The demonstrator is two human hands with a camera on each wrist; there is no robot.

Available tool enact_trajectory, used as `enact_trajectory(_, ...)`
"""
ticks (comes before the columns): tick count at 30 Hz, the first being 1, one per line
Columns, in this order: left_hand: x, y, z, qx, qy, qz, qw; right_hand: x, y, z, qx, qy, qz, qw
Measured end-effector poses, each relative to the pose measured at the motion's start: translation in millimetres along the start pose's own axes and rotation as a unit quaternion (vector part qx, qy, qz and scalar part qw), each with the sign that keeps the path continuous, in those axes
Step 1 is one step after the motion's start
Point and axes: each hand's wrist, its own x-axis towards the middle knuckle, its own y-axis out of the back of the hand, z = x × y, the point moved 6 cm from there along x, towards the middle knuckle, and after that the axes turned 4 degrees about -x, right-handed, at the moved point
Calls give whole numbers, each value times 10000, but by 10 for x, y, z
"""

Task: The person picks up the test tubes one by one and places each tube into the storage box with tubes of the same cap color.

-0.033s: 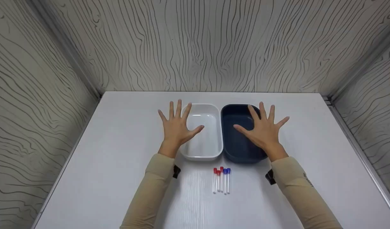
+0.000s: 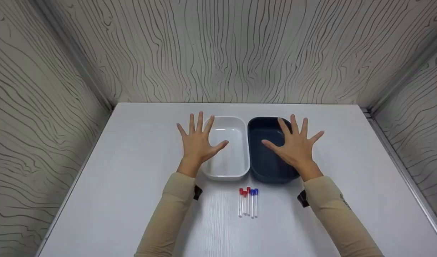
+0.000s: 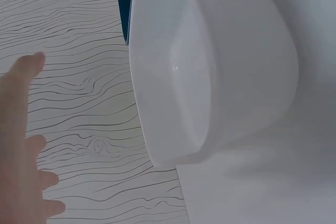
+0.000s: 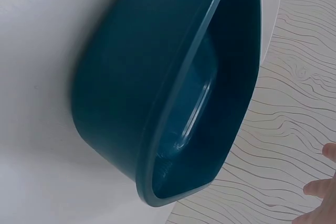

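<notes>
My left hand (image 2: 197, 144) hovers with its fingers spread over the left side of a white rectangular basin (image 2: 229, 157). Likewise spread, my right hand (image 2: 297, 148) is held above the right side of a dark blue basin (image 2: 270, 160). Neither hand holds anything; both wrist views show the hands apart from the white basin (image 3: 252, 66) and the blue basin (image 4: 121, 87). In front of the basins lie three slim clear tubes with red caps (image 2: 241, 191) and two with blue caps (image 2: 256, 192), side by side and pointing toward me.
The two basins stand side by side on a white table (image 2: 132, 171). Behind it rises a wall (image 2: 218, 53) with a wood-grain pattern, and similar panels close off the left and right. A black device (image 2: 198, 192) shows under the left wrist, another (image 2: 303, 198) under the right.
</notes>
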Motion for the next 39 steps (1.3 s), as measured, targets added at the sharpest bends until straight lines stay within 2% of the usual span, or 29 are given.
enact_trajectory(7,10,-7,-27,-44,116,-81,9999,8,-18,24,80,-32,17,10000)
enact_trajectory(15,-33,-1,-54,-208,72,-187,9996,-28,-38,56,262,-88,-46,9996)
enact_trajectory(22,-107,-8,-150,-487,198,-127,9985,-87,-61,38,675,3,89,9977)
enact_trajectory(27,-203,-33,-198,-825,71,112,9965,-167,-107,33,1011,88,269,9945)
enact_trajectory(33,-329,-95,-261,-1580,-104,517,9860,-279,-169,-2,1596,188,61,9870)
enact_trajectory(39,-386,-240,-326,-2363,-47,394,9709,-421,-147,-65,2015,375,75,9787)
